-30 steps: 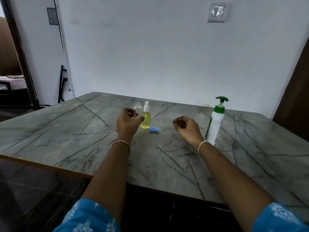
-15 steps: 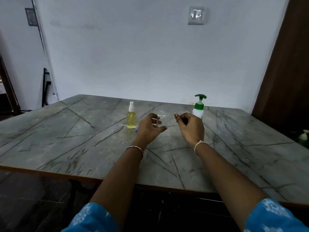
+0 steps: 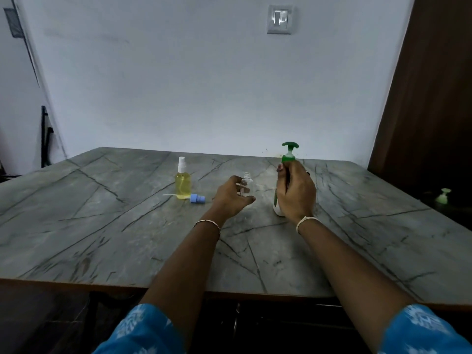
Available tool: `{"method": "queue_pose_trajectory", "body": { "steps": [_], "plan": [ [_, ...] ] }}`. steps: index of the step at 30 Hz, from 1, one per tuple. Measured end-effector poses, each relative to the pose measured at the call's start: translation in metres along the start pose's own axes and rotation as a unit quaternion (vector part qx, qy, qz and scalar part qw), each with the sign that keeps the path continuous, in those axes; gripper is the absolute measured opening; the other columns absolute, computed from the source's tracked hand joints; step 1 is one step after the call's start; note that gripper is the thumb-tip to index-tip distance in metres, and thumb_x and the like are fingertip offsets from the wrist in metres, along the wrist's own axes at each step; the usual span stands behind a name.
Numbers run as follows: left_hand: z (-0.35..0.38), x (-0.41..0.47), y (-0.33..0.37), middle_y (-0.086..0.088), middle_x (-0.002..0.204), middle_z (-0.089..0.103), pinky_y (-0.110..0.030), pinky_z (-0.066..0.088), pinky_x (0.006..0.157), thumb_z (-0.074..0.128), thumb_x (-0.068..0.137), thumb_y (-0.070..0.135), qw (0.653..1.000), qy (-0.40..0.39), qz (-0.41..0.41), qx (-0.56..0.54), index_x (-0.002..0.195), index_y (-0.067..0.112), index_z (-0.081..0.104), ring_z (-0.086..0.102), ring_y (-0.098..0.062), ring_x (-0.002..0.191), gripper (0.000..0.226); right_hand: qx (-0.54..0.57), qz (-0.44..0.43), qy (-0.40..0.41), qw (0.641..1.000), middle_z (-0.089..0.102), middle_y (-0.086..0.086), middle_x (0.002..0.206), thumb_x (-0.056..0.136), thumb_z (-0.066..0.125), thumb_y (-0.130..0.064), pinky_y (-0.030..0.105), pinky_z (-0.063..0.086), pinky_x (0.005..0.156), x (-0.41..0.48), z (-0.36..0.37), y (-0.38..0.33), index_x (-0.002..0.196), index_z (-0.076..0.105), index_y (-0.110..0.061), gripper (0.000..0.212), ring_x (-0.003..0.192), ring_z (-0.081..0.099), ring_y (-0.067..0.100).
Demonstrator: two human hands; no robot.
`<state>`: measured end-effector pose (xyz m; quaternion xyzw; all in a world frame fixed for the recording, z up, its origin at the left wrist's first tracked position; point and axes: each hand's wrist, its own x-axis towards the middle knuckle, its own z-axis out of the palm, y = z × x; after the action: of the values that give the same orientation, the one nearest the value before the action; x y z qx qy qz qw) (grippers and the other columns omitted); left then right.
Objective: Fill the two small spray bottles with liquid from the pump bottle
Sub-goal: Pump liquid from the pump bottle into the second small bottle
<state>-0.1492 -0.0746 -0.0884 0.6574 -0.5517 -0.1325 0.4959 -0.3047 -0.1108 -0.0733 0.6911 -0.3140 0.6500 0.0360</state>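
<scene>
A small clear spray bottle (image 3: 247,185) without its cap stands at the table's middle. My left hand (image 3: 231,198) curls around it, fingers on its left side. My right hand (image 3: 295,191) is wrapped around the white pump bottle (image 3: 289,152), whose green pump head sticks up above my fingers; most of its body is hidden. Further left stands a second small spray bottle (image 3: 183,182), holding yellow liquid and wearing a white spray top. A blue spray cap (image 3: 197,198) with a thin white tube lies beside it.
The grey marble-patterned table (image 3: 102,226) runs to a white wall. A dark wooden door (image 3: 434,98) stands at the right, with a small green-topped object (image 3: 444,195) low beside the table's right edge. A switch plate (image 3: 280,19) is on the wall.
My left hand carried the clear bottle to the right, away from the yellow one and toward the pump bottle. My right hand reached forward and closed around the pump bottle.
</scene>
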Motion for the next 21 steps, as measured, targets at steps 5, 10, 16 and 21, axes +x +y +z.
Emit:
{"method": "queue_pose_trajectory", "body": {
  "steps": [5,10,16,21],
  "plan": [
    [0.004,0.008,0.001,-0.005,0.106,0.067,-0.028,0.053,0.088,0.079,0.074,0.011,0.999,-0.046,0.004,-0.014,0.118,0.008,0.054,0.064,-0.016,0.089,0.051,0.007,0.008,0.025,1.0,0.053,0.01,0.108,0.087,0.061,-0.027,0.033,0.046,0.075,0.006,0.004,0.011,0.112,0.049,-0.012,0.031,0.096,0.052,0.024],
    [0.006,0.014,-0.004,-0.002,0.102,0.066,-0.028,0.054,0.081,0.079,0.075,0.011,0.997,-0.07,-0.006,-0.033,0.114,0.01,0.054,0.065,-0.017,0.089,0.046,0.062,0.072,-0.004,0.995,0.032,0.009,0.144,0.072,0.077,-0.031,0.036,0.032,0.108,0.014,0.017,0.026,0.143,0.03,-0.018,0.087,0.135,0.031,0.023],
    [0.011,0.017,-0.016,-0.004,0.101,0.069,-0.038,0.055,0.09,0.082,0.072,0.014,0.995,-0.074,-0.019,-0.066,0.105,0.022,0.053,0.068,-0.019,0.092,0.044,0.249,0.165,-0.083,0.951,0.038,-0.021,0.138,0.072,0.082,-0.014,0.026,0.044,0.102,0.02,0.028,0.032,0.149,0.016,-0.034,0.103,0.121,0.045,-0.002],
    [0.008,0.015,-0.016,-0.005,0.105,0.068,-0.032,0.055,0.088,0.081,0.073,0.015,0.992,-0.098,-0.027,-0.081,0.11,0.018,0.053,0.068,-0.018,0.092,0.047,0.294,0.182,-0.103,0.933,0.028,-0.043,0.132,0.077,0.073,0.0,0.021,0.047,0.094,0.022,0.03,0.033,0.149,0.017,-0.038,0.099,0.114,0.052,0.0]
  ]
}}
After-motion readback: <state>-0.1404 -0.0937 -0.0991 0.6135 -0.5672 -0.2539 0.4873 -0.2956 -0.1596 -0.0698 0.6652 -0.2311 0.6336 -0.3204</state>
